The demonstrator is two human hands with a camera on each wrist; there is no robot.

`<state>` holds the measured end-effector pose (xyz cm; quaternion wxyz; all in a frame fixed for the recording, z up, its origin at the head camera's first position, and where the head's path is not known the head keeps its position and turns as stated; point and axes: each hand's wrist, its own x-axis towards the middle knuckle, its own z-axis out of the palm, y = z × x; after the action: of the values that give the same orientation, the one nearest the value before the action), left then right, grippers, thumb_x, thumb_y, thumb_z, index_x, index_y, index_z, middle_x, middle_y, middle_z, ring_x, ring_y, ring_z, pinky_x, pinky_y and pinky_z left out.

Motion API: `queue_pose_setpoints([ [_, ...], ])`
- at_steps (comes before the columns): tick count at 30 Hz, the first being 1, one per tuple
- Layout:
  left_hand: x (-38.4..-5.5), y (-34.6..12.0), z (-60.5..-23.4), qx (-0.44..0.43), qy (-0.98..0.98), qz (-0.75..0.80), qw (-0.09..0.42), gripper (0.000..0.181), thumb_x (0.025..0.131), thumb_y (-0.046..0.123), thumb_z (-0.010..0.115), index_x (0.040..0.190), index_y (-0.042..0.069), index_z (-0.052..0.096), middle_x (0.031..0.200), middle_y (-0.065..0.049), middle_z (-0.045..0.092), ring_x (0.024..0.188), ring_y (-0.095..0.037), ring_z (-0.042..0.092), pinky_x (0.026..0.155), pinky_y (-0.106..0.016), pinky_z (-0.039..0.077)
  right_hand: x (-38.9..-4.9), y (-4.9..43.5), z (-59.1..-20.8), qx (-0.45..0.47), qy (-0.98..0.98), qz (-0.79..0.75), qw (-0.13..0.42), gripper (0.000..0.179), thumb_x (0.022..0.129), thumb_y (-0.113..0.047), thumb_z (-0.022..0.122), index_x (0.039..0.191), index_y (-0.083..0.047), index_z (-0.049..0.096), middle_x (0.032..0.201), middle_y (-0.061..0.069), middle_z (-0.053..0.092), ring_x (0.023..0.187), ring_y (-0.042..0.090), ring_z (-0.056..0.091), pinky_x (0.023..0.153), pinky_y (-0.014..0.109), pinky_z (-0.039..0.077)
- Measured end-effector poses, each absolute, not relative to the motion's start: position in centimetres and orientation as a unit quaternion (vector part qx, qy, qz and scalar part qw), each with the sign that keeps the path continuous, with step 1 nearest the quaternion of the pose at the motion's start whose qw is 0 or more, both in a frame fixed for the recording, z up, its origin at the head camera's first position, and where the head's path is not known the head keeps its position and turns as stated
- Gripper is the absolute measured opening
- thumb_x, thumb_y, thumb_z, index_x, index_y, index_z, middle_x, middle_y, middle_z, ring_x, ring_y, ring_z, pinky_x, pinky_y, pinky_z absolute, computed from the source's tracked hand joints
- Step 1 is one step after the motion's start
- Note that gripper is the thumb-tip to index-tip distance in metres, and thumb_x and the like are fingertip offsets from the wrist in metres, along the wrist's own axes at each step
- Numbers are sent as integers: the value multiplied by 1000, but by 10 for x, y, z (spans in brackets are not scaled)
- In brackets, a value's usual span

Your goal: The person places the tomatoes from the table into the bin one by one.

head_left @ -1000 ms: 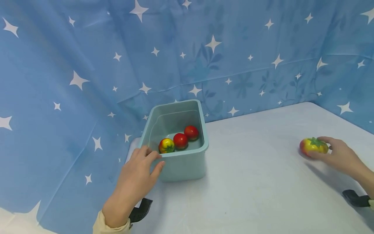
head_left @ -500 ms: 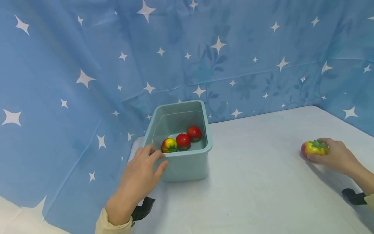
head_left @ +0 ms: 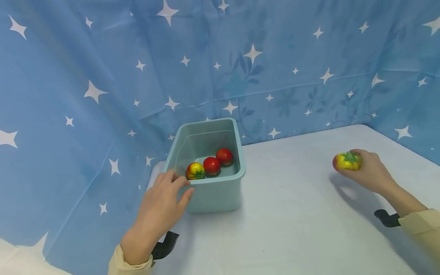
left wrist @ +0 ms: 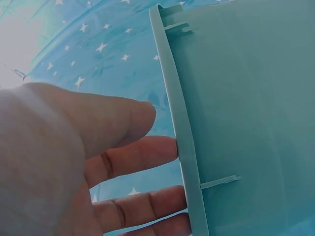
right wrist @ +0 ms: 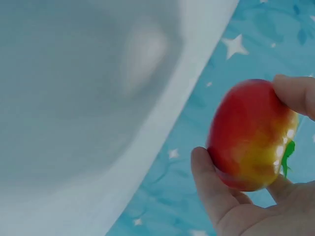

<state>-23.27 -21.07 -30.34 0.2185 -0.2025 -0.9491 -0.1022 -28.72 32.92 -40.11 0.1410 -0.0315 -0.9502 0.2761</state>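
In the head view my right hand [head_left: 369, 172] grips a red-and-yellow toy tomato [head_left: 345, 162] with a green leafy top. It hangs above the white table, its shadow on the cloth below. The right wrist view shows fingers and thumb around the tomato [right wrist: 251, 137]. My left hand [head_left: 159, 208] rests fingertips on the near rim of a blue-green plastic bin [head_left: 214, 196]; in the left wrist view those fingers touch the bin rim [left wrist: 179, 113] and the thumb stands apart. Inside the bin lie a yellow-and-red tomato [head_left: 195, 171] and two red tomatoes [head_left: 211, 166].
A white cloth covers the table [head_left: 292, 214]. Behind and to the left hangs a blue curtain [head_left: 206, 57] with white stars. The bin stands near the table's back left edge. A black wrist mount [head_left: 386, 218] sits below the right forearm.
My right hand has lifted the toy tomato off the table and moved it leftward. The left hand stays at the bin rim. The head view has shifted slightly.
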Motion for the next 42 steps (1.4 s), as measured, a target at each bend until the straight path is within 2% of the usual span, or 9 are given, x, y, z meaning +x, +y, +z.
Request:
queue_pose_setpoints([
  [7,-233,-211,-304,-198,-950,-105,219,13,88,25,73,97,16,70,96,0,53,88,-21,49,59,-33,44,-299,282,-380,-5,-938,305,163,74,88,-20,72,141,13,32,132,40,30,111,54,36,89,69,43],
  [16,-233,-212,-303,-188,-952,-114,213,13,89,26,73,98,16,73,97,1,54,88,-20,49,59,-33,43,-312,209,-348,61,-919,346,177,74,90,-19,71,146,5,31,138,32,33,115,46,43,88,59,50],
  [24,-233,-216,-302,-196,-949,-123,214,15,89,25,73,101,16,75,97,2,55,89,-19,48,61,-32,44,-328,152,-317,115,-897,386,183,74,89,-16,72,149,0,31,145,24,36,124,41,43,94,56,47],
  [33,-235,-214,-300,-198,-949,-120,213,14,89,27,73,99,18,76,97,2,54,91,-20,48,61,-32,43,-337,108,-298,148,-864,440,197,73,88,-15,73,148,-5,34,143,15,42,123,32,47,95,50,50],
  [42,-237,-216,-300,-199,-947,-121,221,13,89,28,73,97,18,76,95,2,54,88,-20,48,59,-32,43,-339,61,-289,192,-838,478,182,72,87,-19,74,147,-9,36,139,9,45,118,25,50,92,42,53],
])
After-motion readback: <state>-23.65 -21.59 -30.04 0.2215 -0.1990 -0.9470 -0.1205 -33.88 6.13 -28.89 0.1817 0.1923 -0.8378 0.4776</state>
